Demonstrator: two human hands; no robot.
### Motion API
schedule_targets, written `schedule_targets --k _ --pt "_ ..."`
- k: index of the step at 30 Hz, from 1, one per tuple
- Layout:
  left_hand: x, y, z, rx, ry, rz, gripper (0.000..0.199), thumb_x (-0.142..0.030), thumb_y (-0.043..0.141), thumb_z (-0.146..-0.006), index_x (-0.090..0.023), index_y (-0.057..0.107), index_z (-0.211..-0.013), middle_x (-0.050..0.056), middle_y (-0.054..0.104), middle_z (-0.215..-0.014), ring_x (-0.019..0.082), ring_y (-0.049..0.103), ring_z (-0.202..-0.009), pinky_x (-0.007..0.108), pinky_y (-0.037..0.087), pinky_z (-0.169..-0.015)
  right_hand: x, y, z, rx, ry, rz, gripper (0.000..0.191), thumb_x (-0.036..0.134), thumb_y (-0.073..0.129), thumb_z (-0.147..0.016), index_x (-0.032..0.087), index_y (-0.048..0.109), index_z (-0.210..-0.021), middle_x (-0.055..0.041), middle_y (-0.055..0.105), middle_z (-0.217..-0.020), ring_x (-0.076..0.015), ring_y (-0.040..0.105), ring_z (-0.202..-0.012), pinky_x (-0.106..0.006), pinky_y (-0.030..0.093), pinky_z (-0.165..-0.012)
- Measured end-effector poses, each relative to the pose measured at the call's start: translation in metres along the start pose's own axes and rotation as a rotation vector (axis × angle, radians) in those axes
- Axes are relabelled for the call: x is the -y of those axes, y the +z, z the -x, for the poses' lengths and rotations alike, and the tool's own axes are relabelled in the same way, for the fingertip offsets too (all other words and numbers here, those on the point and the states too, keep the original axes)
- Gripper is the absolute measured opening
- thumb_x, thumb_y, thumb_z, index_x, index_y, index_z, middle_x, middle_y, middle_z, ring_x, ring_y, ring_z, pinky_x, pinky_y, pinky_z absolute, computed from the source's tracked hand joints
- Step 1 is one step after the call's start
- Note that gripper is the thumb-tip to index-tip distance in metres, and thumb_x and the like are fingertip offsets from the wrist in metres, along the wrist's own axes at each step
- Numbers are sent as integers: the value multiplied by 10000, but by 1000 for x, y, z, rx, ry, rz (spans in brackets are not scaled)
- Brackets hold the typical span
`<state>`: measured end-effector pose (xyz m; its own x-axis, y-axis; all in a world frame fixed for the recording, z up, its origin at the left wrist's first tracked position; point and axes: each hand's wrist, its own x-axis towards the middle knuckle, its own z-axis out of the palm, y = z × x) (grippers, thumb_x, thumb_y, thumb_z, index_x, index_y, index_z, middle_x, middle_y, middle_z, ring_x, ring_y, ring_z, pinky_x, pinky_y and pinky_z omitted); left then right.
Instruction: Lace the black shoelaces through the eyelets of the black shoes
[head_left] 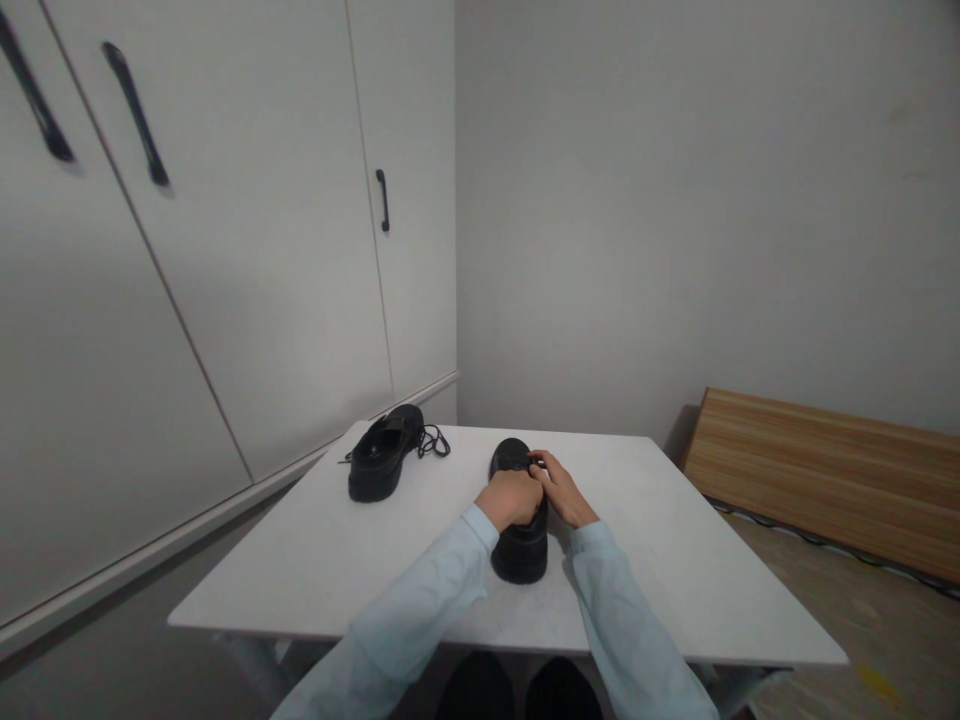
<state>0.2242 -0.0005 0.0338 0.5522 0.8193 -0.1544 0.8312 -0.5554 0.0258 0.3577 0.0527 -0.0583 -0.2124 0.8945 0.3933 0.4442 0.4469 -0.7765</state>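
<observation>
A black lace-up shoe point(520, 556) stands on the white table point(442, 560), its toe pointing away from me. My left hand point(511, 497) is closed over the shoe's opening, and its fingertips are hidden behind the back of the hand. From the right side, my right hand point(561, 492) bends its fingers in at the lacing, thumb and forefinger close together on what looks like a dark shoelace. A second black shoe point(375, 478) sits at the table's back left, with its loose laces point(435, 440) spread out beside it.
White cabinets point(285, 250) with dark handles line the left side. A grey wall point(637, 220) rises behind the table. To the right, a wood-grain panel point(817, 470) leans low by the wall. My knees point(480, 690) show under the table's front edge.
</observation>
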Motion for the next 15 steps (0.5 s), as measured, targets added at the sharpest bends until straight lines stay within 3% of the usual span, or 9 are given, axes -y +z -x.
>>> schedule_targets --k 5,15 --pt "-2 5 -5 -1 -22 -75 314 -123 507 -835 -36 638 -1106 262 676 -1038 331 648 -1026 434 516 -859 3 0 0 2 13 -22 359 436 435 -851 208 538 -1109 -78 601 -1137 -224 558 -1081 -384 410 -978" --pt "-7 5 -4 -4 -55 -93 303 -112 469 -872 -28 636 -1111 245 674 -1066 311 641 -1048 414 508 -867 5 -1 0 -14 21 -53 335 421 454 -837 207 549 -1076 -81 611 -1110 -234 563 -1054 -399 407 -961"
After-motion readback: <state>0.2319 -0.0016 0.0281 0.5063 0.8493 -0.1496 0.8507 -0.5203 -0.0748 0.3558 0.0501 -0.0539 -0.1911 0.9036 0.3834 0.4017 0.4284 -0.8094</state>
